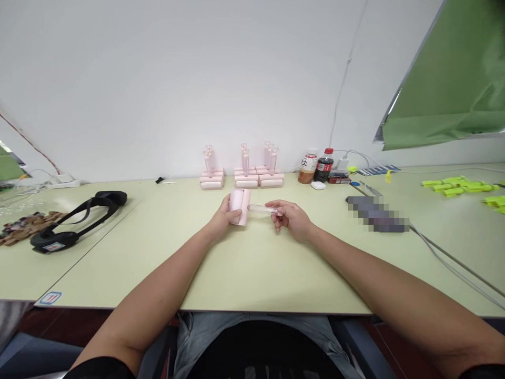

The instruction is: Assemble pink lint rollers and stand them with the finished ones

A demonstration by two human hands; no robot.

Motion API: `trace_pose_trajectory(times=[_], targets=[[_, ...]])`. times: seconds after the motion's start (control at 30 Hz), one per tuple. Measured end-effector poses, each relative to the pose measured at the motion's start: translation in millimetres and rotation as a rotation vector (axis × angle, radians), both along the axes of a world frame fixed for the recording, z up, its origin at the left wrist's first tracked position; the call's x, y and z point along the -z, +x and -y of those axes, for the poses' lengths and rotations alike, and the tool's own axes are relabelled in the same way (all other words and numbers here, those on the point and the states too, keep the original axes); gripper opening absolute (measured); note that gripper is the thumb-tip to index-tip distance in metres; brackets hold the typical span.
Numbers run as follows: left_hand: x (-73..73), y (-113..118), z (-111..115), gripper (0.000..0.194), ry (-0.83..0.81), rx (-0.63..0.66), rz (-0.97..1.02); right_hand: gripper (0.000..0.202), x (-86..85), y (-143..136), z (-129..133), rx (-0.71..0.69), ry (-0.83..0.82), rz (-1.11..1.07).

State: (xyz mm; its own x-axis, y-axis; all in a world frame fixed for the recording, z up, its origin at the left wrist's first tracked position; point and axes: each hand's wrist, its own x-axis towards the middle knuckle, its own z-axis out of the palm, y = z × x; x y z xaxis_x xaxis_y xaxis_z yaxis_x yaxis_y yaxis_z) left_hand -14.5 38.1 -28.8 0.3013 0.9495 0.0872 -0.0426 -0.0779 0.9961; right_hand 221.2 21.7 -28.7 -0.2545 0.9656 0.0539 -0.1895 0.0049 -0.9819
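A pale pink roller-shaped piece [239,206] is held by my left hand [223,219], its thumb across the near part and its fingers behind. My right hand [291,219] pinches the right end of a slim clear pinkish tube [262,209], which lies roughly level. The tube's left end points at the pink piece and is very close to its right side; whether they touch is hard to tell. Behind my hands, near the wall, stand several similar pink pieces [271,180] with upright clear tubes [246,164] on them, topped by small heart-like loops.
Two drink bottles [324,166] stand by the wall, near a white case [317,185]. A blurred dark object [374,214] and cables lie right. Yellow-green pieces [460,185] are far right. A black headset strap [79,221] and brown pieces [33,226] are left.
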Motion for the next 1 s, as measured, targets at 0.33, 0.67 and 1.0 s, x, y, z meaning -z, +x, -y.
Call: trace_pose_trajectory(times=[0.33, 0.67, 1.0], targets=[[-0.4, 8.2, 7.0, 0.094, 0.480, -0.318, -0.752, 0.033, -1.4, -3.4, 2.2, -0.019, -0.038, -0.031], [-1.6, 5.8, 7.4, 0.052, 0.483, -0.280, -1.203, 0.042, -4.2, -6.2, 10.9, -0.227, 0.053, -0.122], [-32.6, -31.1, -15.9, 0.042, 0.206, -0.265, -1.319, 0.044, -0.7, -3.5, 7.4, -0.175, 0.108, -0.081]])
